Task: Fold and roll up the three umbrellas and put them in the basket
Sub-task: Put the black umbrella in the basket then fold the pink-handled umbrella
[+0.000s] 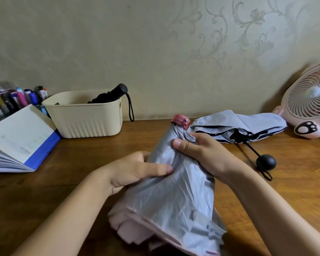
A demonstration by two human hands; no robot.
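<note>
1. As both hands are on it, the silver umbrella (174,191) sits over the table (100,159) right in front of me. Its long axis runs away from me, with the pink cap (180,121) far and the loose hem flaring near.
2. My right hand (199,150) grasps bunched cloth just below the cap, thumb pressed on top. My left hand (137,170) grips mid-length from the left, thumb across the fabric.
3. My read: the pleats are loose and rolling isn't done. The roll turns about that axis.
4. The cloth is thin, slick and creased, pale pink at the hem. The cap is hard plastic.
5. The basket (85,119) is cream ribbed plastic, far left, nearer my left hand. The black umbrella (111,95) is already inside, handle over the rim.
6. The pale blue umbrella (238,122) lies slack beyond my right hand, its round black handle (266,162) pointing toward me.
</note>
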